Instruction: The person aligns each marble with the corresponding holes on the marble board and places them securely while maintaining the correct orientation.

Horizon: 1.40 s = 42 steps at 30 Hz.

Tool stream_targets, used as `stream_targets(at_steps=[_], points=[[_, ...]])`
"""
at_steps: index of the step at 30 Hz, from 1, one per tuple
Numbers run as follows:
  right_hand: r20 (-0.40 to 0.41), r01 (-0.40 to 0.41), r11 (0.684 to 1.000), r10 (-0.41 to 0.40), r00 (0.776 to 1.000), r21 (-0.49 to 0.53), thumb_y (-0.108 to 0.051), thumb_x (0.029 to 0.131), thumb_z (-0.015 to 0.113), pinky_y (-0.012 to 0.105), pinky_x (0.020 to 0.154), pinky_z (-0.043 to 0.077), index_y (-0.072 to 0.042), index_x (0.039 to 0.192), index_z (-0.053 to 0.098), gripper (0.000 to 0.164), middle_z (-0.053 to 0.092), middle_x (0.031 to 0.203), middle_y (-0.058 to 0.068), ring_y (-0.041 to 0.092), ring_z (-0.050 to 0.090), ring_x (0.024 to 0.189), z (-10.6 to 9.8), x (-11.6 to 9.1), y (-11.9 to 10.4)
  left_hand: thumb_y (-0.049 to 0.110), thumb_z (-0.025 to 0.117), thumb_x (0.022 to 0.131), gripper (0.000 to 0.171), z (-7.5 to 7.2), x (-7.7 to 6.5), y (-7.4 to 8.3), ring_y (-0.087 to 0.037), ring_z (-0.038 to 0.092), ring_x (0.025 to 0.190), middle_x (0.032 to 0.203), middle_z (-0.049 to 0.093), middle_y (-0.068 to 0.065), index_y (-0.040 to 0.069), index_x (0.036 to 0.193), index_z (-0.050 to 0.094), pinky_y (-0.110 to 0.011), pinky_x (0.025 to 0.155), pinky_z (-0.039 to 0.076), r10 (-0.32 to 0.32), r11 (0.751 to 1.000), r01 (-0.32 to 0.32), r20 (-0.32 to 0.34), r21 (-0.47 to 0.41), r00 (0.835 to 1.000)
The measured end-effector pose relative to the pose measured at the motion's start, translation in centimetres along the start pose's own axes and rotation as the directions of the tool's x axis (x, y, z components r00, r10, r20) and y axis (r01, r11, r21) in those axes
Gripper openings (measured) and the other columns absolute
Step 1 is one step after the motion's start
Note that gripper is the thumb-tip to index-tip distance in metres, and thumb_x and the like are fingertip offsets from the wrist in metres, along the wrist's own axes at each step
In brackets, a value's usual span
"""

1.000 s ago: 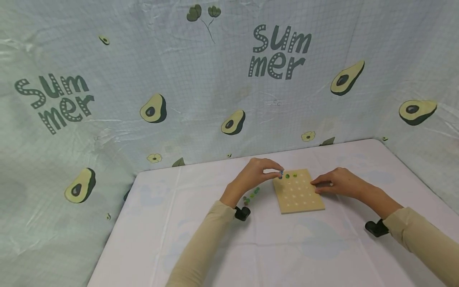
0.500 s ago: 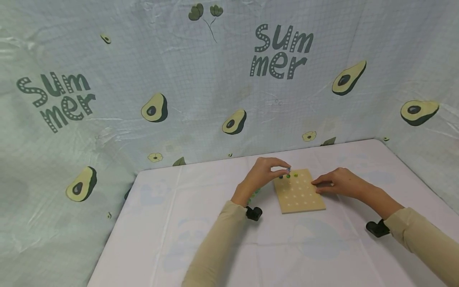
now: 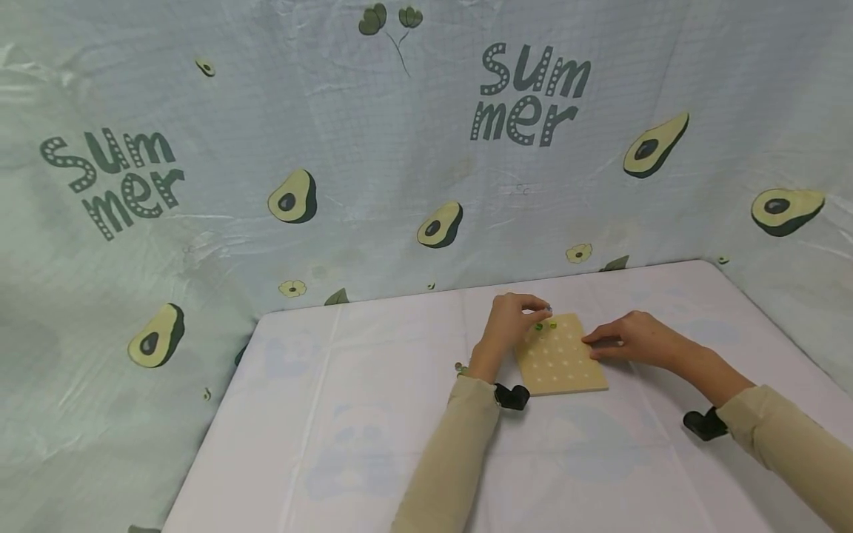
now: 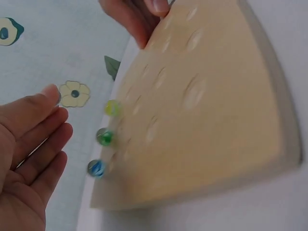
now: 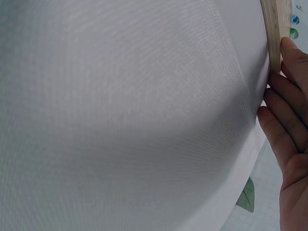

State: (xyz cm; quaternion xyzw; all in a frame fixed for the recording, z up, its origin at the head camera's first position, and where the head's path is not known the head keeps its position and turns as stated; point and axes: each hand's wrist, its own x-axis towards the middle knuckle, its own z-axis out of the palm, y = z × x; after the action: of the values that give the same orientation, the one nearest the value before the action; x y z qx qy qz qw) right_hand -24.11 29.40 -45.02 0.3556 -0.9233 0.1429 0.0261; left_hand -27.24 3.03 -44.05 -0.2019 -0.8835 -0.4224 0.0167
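A square wooden board (image 3: 563,363) with rows of round hollows lies on the table. Along its far row sit three glass marbles, clearest in the left wrist view: a yellow marble (image 4: 112,107), a green marble (image 4: 104,136) and a blue marble (image 4: 96,168). Above the far edge, my left hand (image 3: 512,318) pinches another small marble (image 3: 549,309) between thumb and fingertips; in the left wrist view the fingers mostly hide it. At the board's right edge, my right hand (image 3: 636,339) holds it, thumb at the top and fingers against the side (image 5: 274,43).
Loose marbles (image 3: 460,368) lie on the table left of the board, partly hidden behind my left wrist. A pale cloth covers the table (image 3: 373,444). Behind it hangs a curtain (image 3: 373,148) printed with avocados and lettering.
With the pinched marble, my left hand has moved right along the board's far row, away from the blue marble and past the green one. My right hand stays on the board's edge.
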Motion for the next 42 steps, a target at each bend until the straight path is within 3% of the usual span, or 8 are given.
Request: stream_targets(at_steps=[5,11,24,42], points=[[-0.008,0.012,1.0,-0.012,1.0,-0.001,-0.033,0.087,0.081,0.033,0.073,0.06,-0.017,0.109,0.081,0.027,0.078,0.102,-0.005,0.012,0.074,0.088,-0.1,-0.1,-0.1,0.028,0.076,0.092,0.018,1.7,0.4,0.5,-0.009,0.067,0.11,0.104,0.077,0.009,0.018,0.106,0.082,-0.022,0.093,0.053,-0.042,0.999,0.042,0.003,0.014,0.999],[-0.017,0.014,1.0,-0.014,1.0,0.009,-0.032,0.086,0.082,0.03,0.072,0.06,-0.017,0.109,0.081,0.027,0.078,0.102,-0.006,0.008,0.073,0.087,0.1,0.0,-0.2,0.027,0.077,0.092,0.015,2.7,0.9,1.1,-0.01,0.063,0.115,0.108,0.076,0.011,0.021,0.105,0.083,-0.023,0.095,0.051,-0.091,0.996,0.091,0.029,0.027,0.995],[-0.035,0.039,0.999,-0.038,0.999,0.035,-0.031,0.088,0.081,0.029,0.072,0.059,-0.017,0.109,0.081,0.025,0.078,0.102,-0.006,0.008,0.073,0.088,0.1,-0.2,0.0,0.024,0.078,0.091,0.015,3.5,1.5,1.4,-0.002,0.065,0.099,0.101,0.077,0.011,0.02,0.105,0.083,-0.015,0.083,0.05,-0.111,0.992,0.104,0.093,0.071,0.99],[-0.011,0.0,1.0,0.001,1.0,0.024,-0.031,0.088,0.081,0.03,0.073,0.059,-0.018,0.11,0.081,0.026,0.078,0.103,-0.006,0.009,0.073,0.088,-0.1,-0.2,-0.1,0.024,0.081,0.087,0.015,4.1,1.8,1.2,-0.001,0.065,0.096,0.094,0.077,0.013,0.023,0.102,0.084,-0.015,0.083,0.05,-0.143,0.988,0.138,0.073,0.076,0.987]])
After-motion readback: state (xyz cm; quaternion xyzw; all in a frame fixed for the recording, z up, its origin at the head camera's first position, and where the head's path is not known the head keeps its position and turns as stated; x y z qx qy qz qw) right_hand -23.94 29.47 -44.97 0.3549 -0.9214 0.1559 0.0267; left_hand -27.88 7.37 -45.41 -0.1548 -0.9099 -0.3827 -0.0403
